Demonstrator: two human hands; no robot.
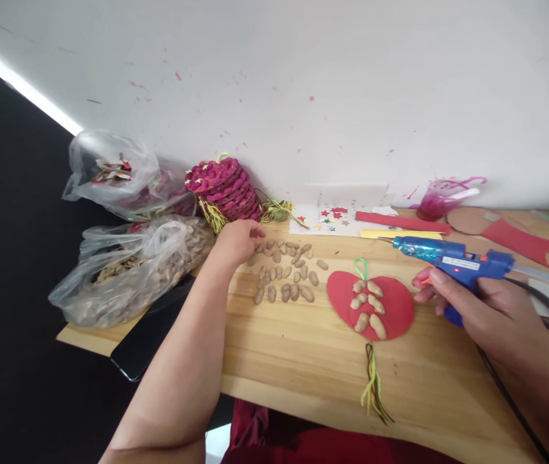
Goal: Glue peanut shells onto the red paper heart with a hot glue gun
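Nearest you, a tassel of yellow and dark threads (375, 386) lies on the wooden table (303, 361), trailing from the bottom of the red disc (393, 309). Six peanuts (368, 303) already sit on that disc in two short rows, with a green loop (361, 267) at its top; much of the red face is bare, so by the look of it the covering is well short of done.

Your right hand (487, 309) is wrapped around the grip of the blue glue gun (448, 258), a finger at the trigger, its nozzle pointing left above the disc and not touching it. Its red light shows.

Your left hand (238, 241) reaches to the loose peanuts (287, 270) spread left of the disc, fingers curled down over the pile's far edge; you cannot tell whether it has pinched one.

Farther back stand bags of peanuts (134, 270), a finished red shell ornament (223, 187) and a star sticker sheet (332, 218) by the wall.
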